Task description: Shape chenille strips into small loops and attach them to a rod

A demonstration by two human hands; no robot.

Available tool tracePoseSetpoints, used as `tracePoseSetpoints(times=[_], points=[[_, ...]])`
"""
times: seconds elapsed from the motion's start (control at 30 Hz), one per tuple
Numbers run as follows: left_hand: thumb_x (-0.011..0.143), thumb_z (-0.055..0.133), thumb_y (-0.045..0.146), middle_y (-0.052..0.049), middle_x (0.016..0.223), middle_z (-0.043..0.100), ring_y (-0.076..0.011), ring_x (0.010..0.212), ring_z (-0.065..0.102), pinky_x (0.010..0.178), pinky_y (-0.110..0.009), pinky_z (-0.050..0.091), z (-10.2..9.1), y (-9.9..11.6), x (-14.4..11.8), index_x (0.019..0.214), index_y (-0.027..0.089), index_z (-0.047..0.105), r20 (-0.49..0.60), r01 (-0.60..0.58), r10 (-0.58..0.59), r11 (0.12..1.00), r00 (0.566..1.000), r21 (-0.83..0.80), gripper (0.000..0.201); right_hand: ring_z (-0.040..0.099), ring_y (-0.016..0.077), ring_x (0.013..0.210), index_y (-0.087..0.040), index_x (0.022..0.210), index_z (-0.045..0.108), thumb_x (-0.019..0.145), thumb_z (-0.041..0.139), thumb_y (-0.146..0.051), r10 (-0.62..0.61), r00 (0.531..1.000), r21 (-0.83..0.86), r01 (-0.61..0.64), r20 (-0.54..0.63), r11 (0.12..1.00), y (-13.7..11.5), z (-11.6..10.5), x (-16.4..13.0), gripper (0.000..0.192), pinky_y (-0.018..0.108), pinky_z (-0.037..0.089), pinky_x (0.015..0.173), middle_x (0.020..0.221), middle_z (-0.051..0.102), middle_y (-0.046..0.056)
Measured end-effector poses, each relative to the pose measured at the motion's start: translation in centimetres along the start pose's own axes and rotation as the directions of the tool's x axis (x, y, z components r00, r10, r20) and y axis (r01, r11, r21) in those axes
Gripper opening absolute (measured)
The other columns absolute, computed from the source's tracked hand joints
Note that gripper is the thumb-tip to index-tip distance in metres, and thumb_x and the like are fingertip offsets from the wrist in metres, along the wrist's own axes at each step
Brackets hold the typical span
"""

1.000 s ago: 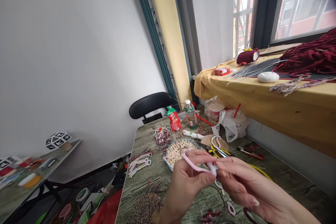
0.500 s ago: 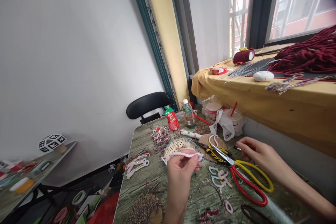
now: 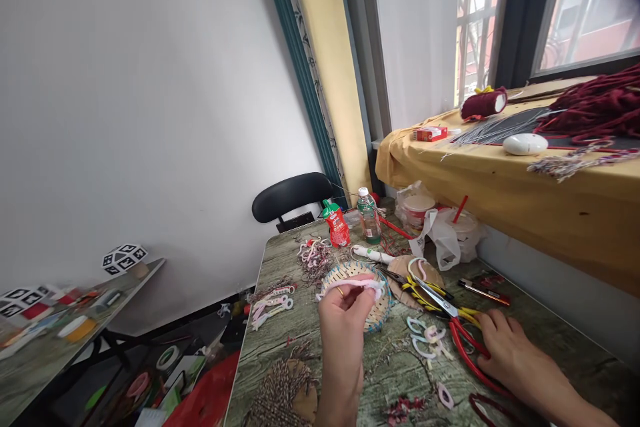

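My left hand (image 3: 345,320) is raised over the table, thumb and fingers pinching a pale pink and white yarn cord (image 3: 345,284). Behind it is a round woven base (image 3: 383,310) with blue edging, partly covered by the hand. My right hand (image 3: 515,353) lies over the scissors (image 3: 463,340), which have one red and one yellow handle; its curled fingers are on the handles, hiding much of the yellow one. Under the blades are yellow-handled pliers (image 3: 420,297) and a cardboard disc (image 3: 400,293). Above the right hand lies a lighter-like object (image 3: 484,292).
Small pastel yarn loops (image 3: 425,340) lie between my hands. A cardboard piece wound with brown yarn (image 3: 280,393) is at the front. Farther back stand a red pouch (image 3: 338,225), a bottle (image 3: 369,217) and bagged cups (image 3: 457,233). A cloth-covered ledge (image 3: 500,180) overhangs the right side.
My right hand has let go of the lighter-like object, now lying on the table, and moved down onto the scissors handles. The left hand still pinches the cord. The view has shifted slightly left.
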State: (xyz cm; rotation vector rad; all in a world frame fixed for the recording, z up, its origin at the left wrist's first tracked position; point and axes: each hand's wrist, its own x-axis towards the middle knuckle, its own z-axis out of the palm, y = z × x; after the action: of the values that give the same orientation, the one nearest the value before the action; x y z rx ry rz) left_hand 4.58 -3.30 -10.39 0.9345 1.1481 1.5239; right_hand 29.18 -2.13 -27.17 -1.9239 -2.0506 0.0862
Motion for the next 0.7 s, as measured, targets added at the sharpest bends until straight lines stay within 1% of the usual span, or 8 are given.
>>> tracePoseSetpoints(times=[0.17, 0.27, 0.37, 0.47, 0.5, 0.57, 0.63, 0.7], points=[[0.063, 0.071, 0.022, -0.005, 0.070, 0.067, -0.0142, 0.066, 0.058, 0.063, -0.025, 0.046, -0.3, 0.1, 0.0, 0.071, 0.012, 0.067, -0.054, -0.055, 0.060, 0.995, 0.997, 0.082, 0.013, 0.064, 0.0342, 0.080, -0.009, 0.088, 0.059, 0.061, 0.049, -0.017, 0.070, 0.998, 0.041, -0.070, 0.001, 0.997, 0.8, 1.3, 0.5, 0.030, 0.042, 0.051, 0.070, 0.092, 0.062, 0.022], [0.064, 0.070, 0.023, -0.003, 0.067, 0.066, -0.0136, 0.064, 0.057, 0.062, -0.025, 0.046, -0.5, 0.2, -0.1, 0.069, 0.013, 0.065, -0.061, -0.081, 0.089, 0.990, 0.994, 0.118, 0.012, 0.067, 0.0319, 0.078, -0.012, 0.088, 0.055, 0.067, 0.047, -0.021, 0.098, 0.995, 0.092, -0.096, -0.014, 0.991, 1.2, 0.8, 0.3, 0.025, 0.038, 0.053, 0.065, 0.099, 0.062, 0.023], [0.065, 0.069, 0.022, -0.004, 0.070, 0.066, -0.0137, 0.064, 0.057, 0.061, -0.025, 0.046, -0.5, 0.1, -0.2, 0.070, 0.013, 0.066, -0.063, -0.088, 0.097, 0.987, 0.993, 0.134, 0.012, 0.067, 0.0306, 0.079, -0.018, 0.090, 0.049, 0.075, 0.043, -0.028, 0.101, 0.994, 0.146, -0.094, -0.047, 0.985, 1.0, -0.9, -0.2, 0.018, 0.036, 0.053, 0.062, 0.102, 0.062, 0.019], [0.064, 0.068, 0.020, -0.005, 0.072, 0.067, -0.0145, 0.066, 0.058, 0.063, -0.026, 0.047, -0.4, 0.1, -0.3, 0.071, 0.012, 0.066, -0.061, -0.074, 0.081, 0.991, 0.995, 0.114, 0.010, 0.067, 0.0271, 0.076, -0.024, 0.090, 0.044, 0.081, 0.042, -0.031, 0.091, 0.995, 0.232, -0.078, -0.046, 0.970, -0.2, -3.5, -0.8, 0.012, 0.034, 0.053, 0.063, 0.091, 0.065, 0.011], [0.064, 0.068, 0.019, -0.005, 0.072, 0.067, -0.0147, 0.067, 0.059, 0.064, -0.026, 0.047, -0.3, 0.1, -0.4, 0.070, 0.012, 0.066, -0.057, -0.073, 0.079, 0.992, 0.995, 0.104, 0.010, 0.067, 0.0270, 0.075, -0.025, 0.090, 0.044, 0.080, 0.046, -0.032, 0.094, 0.995, 0.284, -0.083, -0.027, 0.955, -0.9, -4.4, -1.0, 0.012, 0.034, 0.053, 0.062, 0.087, 0.066, 0.009], [0.063, 0.068, 0.018, -0.005, 0.071, 0.067, -0.0145, 0.067, 0.059, 0.064, -0.026, 0.047, -0.1, 0.3, -0.5, 0.068, 0.013, 0.065, -0.047, -0.070, 0.075, 0.994, 0.996, 0.089, 0.008, 0.066, 0.0280, 0.078, -0.024, 0.090, 0.043, 0.074, 0.054, -0.032, 0.122, 0.988, 0.371, -0.077, -0.100, 0.926, -2.3, -6.1, -1.2, 0.021, 0.034, 0.054, 0.064, 0.088, 0.065, 0.009], [0.062, 0.068, 0.017, -0.003, 0.069, 0.066, -0.0136, 0.065, 0.059, 0.063, -0.024, 0.047, 0.1, 0.5, -0.8, 0.066, 0.013, 0.064, -0.046, -0.070, 0.074, 0.994, 0.996, 0.081, 0.007, 0.064, 0.0276, 0.086, -0.023, 0.097, 0.042, 0.071, 0.057, -0.030, 0.097, 0.987, 0.410, -0.036, -0.130, 0.912, -3.8, -7.4, -1.4, 0.030, 0.033, 0.054, 0.069, 0.098, 0.062, 0.010], [0.061, 0.068, 0.017, -0.002, 0.065, 0.064, -0.0125, 0.062, 0.058, 0.060, -0.023, 0.045, 0.3, 0.8, -1.1, 0.064, 0.014, 0.062, -0.068, -0.070, 0.075, 0.994, 0.995, 0.084, 0.007, 0.064, 0.0267, 0.087, -0.024, 0.096, 0.043, 0.071, 0.058, -0.032, 0.040, 0.990, 0.408, 0.018, -0.133, 0.913, -5.1, -8.4, -1.6, 0.031, 0.033, 0.055, 0.070, 0.098, 0.062, 0.009]])
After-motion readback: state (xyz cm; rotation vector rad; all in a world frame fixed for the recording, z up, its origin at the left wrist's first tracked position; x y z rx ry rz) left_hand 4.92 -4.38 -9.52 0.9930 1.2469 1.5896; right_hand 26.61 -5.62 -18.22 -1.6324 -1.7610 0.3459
